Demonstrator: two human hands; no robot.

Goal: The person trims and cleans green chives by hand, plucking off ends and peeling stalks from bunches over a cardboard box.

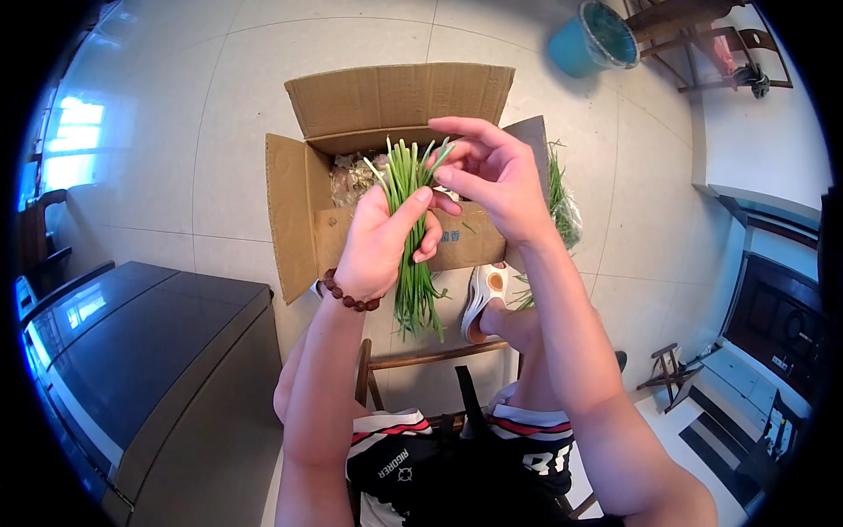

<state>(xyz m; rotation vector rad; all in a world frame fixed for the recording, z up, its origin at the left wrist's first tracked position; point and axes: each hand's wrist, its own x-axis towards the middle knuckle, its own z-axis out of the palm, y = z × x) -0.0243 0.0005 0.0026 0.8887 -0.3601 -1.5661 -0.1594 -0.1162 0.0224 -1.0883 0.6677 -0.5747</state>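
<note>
My left hand (386,230) is wrapped round a bunch of green garlic chives (407,180), thumb across the front. The cut pale-green ends point up and away, and the thin leaf tips hang down towards my knees. At the upper right of the bunch my right hand (493,176) has its thumb and fingers closed at a chive stalk that leans out from the others. Its fingertips are partly hidden behind the stalks. Beneath both hands stands an open cardboard box (334,230), with pale dry scraps (353,178) inside.
More chives (557,180) lie on the floor right of the box, beside clear plastic. A blue lined bin (580,48) stands at the far right. A dark glossy-topped cabinet (145,303) is at my left. My sandalled foot (485,297) is close to the box.
</note>
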